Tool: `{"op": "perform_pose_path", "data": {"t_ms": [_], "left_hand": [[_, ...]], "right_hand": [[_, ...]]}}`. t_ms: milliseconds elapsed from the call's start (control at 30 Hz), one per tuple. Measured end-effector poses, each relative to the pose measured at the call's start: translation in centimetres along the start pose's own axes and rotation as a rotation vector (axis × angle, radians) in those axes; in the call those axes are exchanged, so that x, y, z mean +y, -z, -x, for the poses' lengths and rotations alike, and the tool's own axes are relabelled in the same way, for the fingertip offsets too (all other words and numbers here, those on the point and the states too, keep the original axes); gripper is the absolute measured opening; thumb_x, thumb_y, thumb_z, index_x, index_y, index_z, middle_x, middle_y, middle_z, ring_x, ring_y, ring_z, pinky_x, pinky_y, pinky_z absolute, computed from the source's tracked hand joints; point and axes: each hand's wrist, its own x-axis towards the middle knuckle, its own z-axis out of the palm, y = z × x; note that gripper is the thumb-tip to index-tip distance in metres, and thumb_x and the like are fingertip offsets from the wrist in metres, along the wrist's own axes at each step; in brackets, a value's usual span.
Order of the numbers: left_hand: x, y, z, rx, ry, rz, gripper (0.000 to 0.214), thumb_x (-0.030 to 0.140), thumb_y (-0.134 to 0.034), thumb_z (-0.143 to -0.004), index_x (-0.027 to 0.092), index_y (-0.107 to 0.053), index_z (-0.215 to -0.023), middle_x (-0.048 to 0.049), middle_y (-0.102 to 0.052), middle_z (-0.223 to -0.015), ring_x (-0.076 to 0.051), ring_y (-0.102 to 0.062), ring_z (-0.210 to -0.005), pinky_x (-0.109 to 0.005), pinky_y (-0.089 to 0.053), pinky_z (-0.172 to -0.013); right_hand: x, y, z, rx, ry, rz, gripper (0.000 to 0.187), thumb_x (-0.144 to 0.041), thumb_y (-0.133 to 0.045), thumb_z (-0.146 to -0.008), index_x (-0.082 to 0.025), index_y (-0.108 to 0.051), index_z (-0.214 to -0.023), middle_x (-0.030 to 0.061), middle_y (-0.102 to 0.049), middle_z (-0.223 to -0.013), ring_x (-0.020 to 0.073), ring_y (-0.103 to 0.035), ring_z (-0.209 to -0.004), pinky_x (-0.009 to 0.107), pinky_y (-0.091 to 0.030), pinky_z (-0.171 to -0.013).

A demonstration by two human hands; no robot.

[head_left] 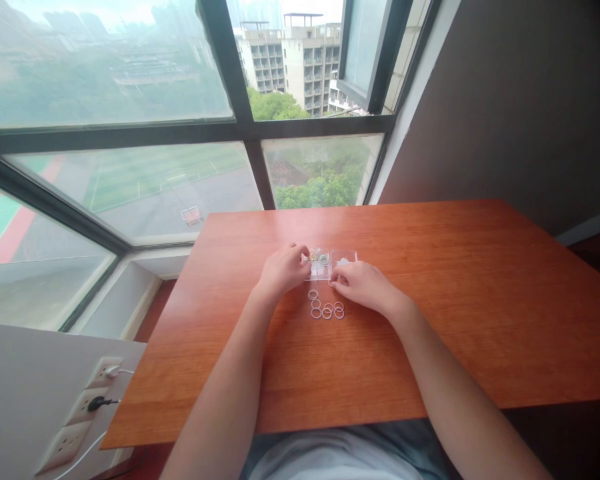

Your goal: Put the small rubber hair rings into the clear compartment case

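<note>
Flanking the clear box [320, 271], left hand [289, 268] and right hand [363, 283] curl beyond rings [327, 308].

We see a tabletop [480, 300] with a reddish wood-grain finish, smooth and softly glossy, under a see-through box [321, 272] of shiny, hard-looking plastic and smooth pale rings [339, 311] whose material we cannot tell. Around it we find hazy window glass [120, 67], a dark, metal-looking frame [180, 133], a matt wall [520, 100] and smooth plastic sockets [83, 405]. Our clothing [345, 457] is matt cloth.
</note>
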Motion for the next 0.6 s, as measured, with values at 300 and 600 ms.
{"op": "perform_pose_path", "data": {"t_ms": [300,600], "left_hand": [[0.15,-0.31,0.05,-0.02,-0.009,-0.061,0.02,0.029,-0.051,-0.084,0.024,-0.062,-0.1,-0.004,-0.065,-0.095,-0.017,-0.061,-0.078,-0.025,-0.04,-0.061],[-0.11,-0.83,-0.3,-0.01,-0.002,-0.01,0.016,0.026,-0.055,-0.082,0.023,-0.062,-0.096,-0.0039,-0.068,-0.091,-0.017,-0.06,-0.079,-0.025,-0.042,-0.065]], "right_hand": [[-0.18,0.21,0.04,-0.007,-0.005,0.015,0.017,-0.028,-0.053,-0.086,-0.026,-0.069,-0.089,0.0,-0.07,-0.084,0.016,-0.062,-0.078,0.025,-0.036,-0.064],[-0.53,0.56,0.12,-0.029,-0.022,0.02,0.017,-0.029,-0.054,-0.087,-0.025,-0.069,-0.091,0.0015,-0.07,-0.087,0.0157,-0.062,-0.079,0.025,-0.038,-0.066]]}}
